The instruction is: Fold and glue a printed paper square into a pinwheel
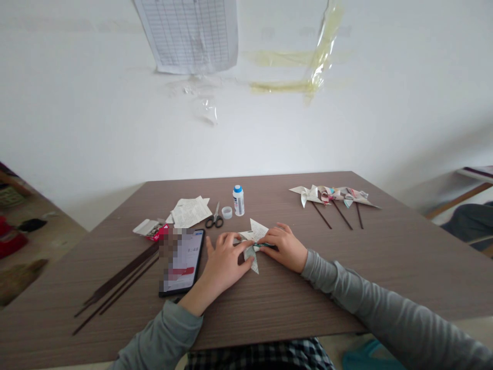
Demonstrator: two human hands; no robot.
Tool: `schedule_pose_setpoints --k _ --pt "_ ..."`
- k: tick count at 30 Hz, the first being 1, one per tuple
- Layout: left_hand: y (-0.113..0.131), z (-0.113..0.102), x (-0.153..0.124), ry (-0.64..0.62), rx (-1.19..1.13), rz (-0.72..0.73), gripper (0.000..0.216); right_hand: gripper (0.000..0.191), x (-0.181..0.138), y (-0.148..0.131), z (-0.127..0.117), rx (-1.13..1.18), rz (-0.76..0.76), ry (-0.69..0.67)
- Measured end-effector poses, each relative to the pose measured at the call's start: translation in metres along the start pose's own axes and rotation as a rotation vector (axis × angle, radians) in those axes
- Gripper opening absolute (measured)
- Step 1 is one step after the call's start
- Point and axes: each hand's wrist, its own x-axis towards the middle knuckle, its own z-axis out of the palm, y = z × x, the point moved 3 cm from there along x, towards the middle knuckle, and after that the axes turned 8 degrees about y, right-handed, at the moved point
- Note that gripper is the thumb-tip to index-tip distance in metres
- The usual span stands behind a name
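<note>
A paper pinwheel (259,229) made of printed paper lies on the table between my two hands. My left hand (227,257) is closed on its left side, thumb and fingers at the folded middle. From the right, my right hand (284,246) presses its fingers together on the right side of the folds. My fingertips hide much of the pinwheel's centre. Beyond my hands stand a white glue bottle (239,201) with a blue cap and a small clear cup (227,212). Black-handled scissors (214,220) lie beside the cup.
Left of my left hand lies a phone (185,262), near several thin dark sticks (123,277), an open small box (152,229) and a stack of printed paper (190,211). Finished pinwheels on sticks (335,198) lie at the back right. A wall bounds the table's far edge.
</note>
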Motion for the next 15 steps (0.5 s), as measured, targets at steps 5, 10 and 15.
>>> schedule_pose_setpoints --k 5,10,15 --pt "0.0012 0.0003 0.0006 -0.016 0.013 0.000 0.050 0.019 0.0006 -0.0012 -0.0009 -0.003 0.017 -0.006" --pt "0.0008 0.0011 0.0009 -0.014 -0.006 0.003 0.049 0.020 0.0008 -0.0023 -0.0023 0.006 0.028 -0.019" --pt "0.0004 0.0018 0.0006 -0.002 -0.011 -0.009 0.049 0.020 0.0012 -0.0018 -0.0015 -0.004 0.019 -0.020"
